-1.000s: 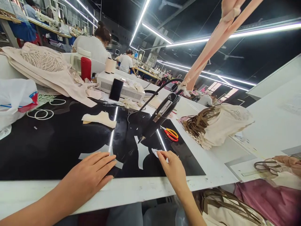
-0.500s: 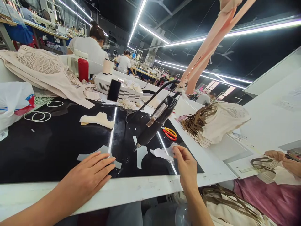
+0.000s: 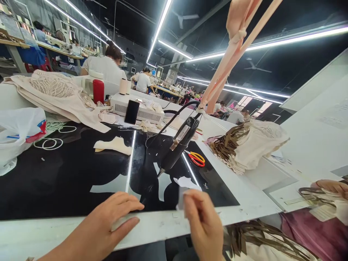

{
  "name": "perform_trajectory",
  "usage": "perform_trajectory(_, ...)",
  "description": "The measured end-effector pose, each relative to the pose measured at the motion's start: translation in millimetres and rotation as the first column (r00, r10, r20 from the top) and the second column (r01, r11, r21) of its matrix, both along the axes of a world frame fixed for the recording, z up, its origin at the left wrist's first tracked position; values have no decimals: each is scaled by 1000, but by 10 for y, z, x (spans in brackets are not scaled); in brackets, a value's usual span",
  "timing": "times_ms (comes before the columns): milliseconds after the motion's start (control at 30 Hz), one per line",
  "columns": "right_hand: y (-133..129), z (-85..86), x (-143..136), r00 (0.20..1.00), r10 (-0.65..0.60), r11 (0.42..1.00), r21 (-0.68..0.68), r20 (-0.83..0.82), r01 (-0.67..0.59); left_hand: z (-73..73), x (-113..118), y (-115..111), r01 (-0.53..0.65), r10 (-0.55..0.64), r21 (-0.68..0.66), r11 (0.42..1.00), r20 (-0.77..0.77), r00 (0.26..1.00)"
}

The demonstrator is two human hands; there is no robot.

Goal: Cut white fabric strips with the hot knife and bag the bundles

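Note:
My right hand is closed in a pinch near the front edge of the black work surface. From its fingers hangs a thin, pale translucent piece, smeared by motion. Just behind lies a white cut piece. My left hand hovers over the front edge, its fingers apart and holding nothing. Close to its fingertips is a grey curved piece; another grey curved piece lies under the tip of a black pen-like power tool. The tool hangs tip down from pink fabric strips.
Orange-handled scissors lie right of the tool. A cream fabric piece, a phone and a vented white box stand farther back. Garments are piled at right, a plastic bag at left. A co-worker's hand holds fabric.
My right hand has moved left and toward me, carrying the pale translucent piece away from beside the white piece. The left hand has drawn back from the grey piece to the front edge.

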State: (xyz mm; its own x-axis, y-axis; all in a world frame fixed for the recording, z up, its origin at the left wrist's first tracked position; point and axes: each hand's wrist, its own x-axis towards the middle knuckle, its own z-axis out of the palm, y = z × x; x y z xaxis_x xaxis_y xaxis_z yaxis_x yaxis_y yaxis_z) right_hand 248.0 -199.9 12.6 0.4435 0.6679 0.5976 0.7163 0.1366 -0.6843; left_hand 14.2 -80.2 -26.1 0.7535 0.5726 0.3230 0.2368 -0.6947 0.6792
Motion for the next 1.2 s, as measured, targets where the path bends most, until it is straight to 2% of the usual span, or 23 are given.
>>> perform_trajectory(33,23,-36,-120,995,99,995,-26,28,-99,55,33,-44,16,-12,-177,984,27,1000)
perform_trajectory(67,55,-68,-227,980,194,980,-52,42,-192,113,67,-81,46,-28,-333,942,59,998)
perform_trajectory(167,170,-126,-440,900,434,896,-131,45,-425,252,156,-138,180,-52,-653,736,210,976)
perform_trajectory(267,246,-140,-533,852,522,839,-166,-27,-519,264,193,-136,300,-1,-798,523,352,936)
perform_trajectory(333,261,-137,-576,861,491,847,-160,-130,-507,223,181,-128,307,56,-831,464,373,926)
perform_trajectory(400,256,-127,-617,859,431,857,-171,-276,-486,196,150,-125,277,98,-841,464,360,928)
perform_trajectory(467,249,-108,-644,811,368,843,-205,-455,-498,212,113,-120,238,128,-847,475,335,934)
perform_trajectory(567,252,-79,-623,658,301,781,-218,-690,-586,299,61,-91,169,188,-857,486,292,938)
perform_trajectory(633,258,-74,-567,570,279,730,-215,-773,-649,359,26,-57,126,235,-861,492,271,933)
perform_trajectory(700,262,-86,-497,543,252,688,-247,-801,-683,395,-11,-22,89,277,-865,494,254,927)
perform_trajectory(767,260,-111,-435,560,223,665,-296,-798,-686,404,-48,5,53,308,-871,489,230,923)
perform_trajectory(867,255,-158,-381,586,198,673,-325,-786,-664,386,-96,32,12,338,-876,482,198,920)
perform_trajectory(933,255,-189,-368,575,186,681,-318,-797,-660,373,-119,45,-4,353,-880,476,187,917)
perform_trajectory(1067,263,-245,-364,500,139,648,-303,-855,-698,369,-150,62,-38,380,-888,459,157,912)
perform_trajectory(1200,267,-252,-385,379,87,632,-244,-921,-736,360,-176,63,-23,393,-909,416,157,906)
